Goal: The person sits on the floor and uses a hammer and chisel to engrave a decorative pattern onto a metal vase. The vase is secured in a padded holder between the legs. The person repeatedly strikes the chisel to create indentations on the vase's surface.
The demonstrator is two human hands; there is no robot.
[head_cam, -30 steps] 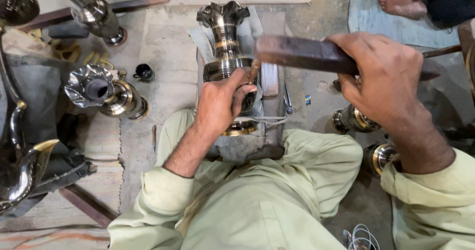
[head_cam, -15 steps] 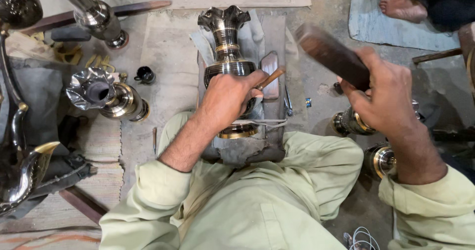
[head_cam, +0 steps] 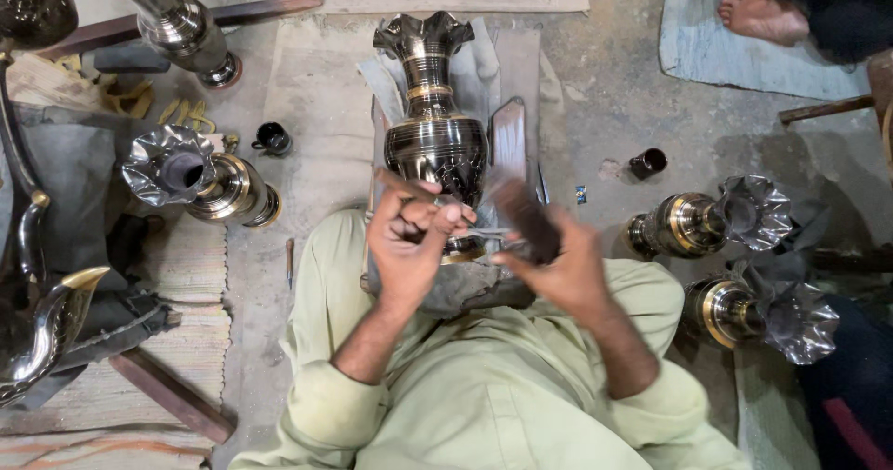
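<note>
Your left hand grips thin chisel against vase belly; right hand clenches blurred mallet beside. Vase's long axis points away from you.

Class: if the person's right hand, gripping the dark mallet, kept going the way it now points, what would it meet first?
Most likely the thin tool pinched in the left hand, held against the dark metal vase. Motion blur makes depth uncertain.

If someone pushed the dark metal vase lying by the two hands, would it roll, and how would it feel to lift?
The dark, gold-banded metal vase with the fluted mouth lies on its side on grey cloth. Its round belly would probably roll if nudged, though the cloth may damp that. The polished surface looks slippery. Being metal, it is likely stiff and fairly heavy.
</note>
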